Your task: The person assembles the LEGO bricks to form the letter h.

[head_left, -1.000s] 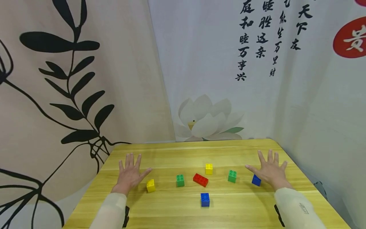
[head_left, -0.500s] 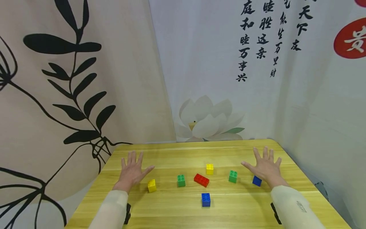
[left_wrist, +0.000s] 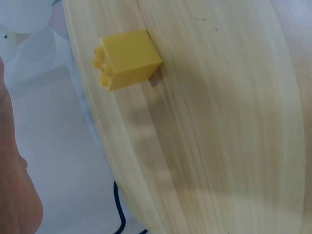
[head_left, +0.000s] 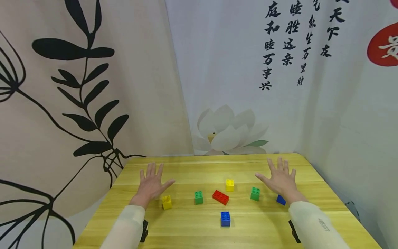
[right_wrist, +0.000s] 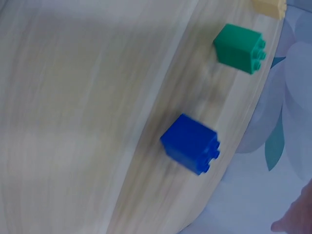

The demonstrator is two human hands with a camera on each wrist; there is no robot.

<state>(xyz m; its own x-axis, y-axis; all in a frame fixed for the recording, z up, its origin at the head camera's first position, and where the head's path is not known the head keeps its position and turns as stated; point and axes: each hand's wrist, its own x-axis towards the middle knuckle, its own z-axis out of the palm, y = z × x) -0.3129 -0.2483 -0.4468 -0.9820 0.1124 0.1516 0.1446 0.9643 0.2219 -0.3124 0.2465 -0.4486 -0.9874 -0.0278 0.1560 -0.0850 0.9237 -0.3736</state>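
Note:
With fingers spread, my left hand hovers over the left side of the table, holding nothing. Nearest to it is a yellow brick, whose studs show in the left wrist view. My right hand is spread above the right side, also with nothing in it. It partly covers a blue brick in the head view; the right wrist view shows that blue brick whole, with a green brick beyond it. Between the hands lie a red brick and a green brick.
Also on the wooden table are a second blue brick near the front, a second yellow brick farther back and a green brick at right. A printed curtain hangs behind the table's far edge.
Both hands have drifted inward, the left one to the right and the right one to the left. The head view has shifted slightly; the bricks stay where they lay.

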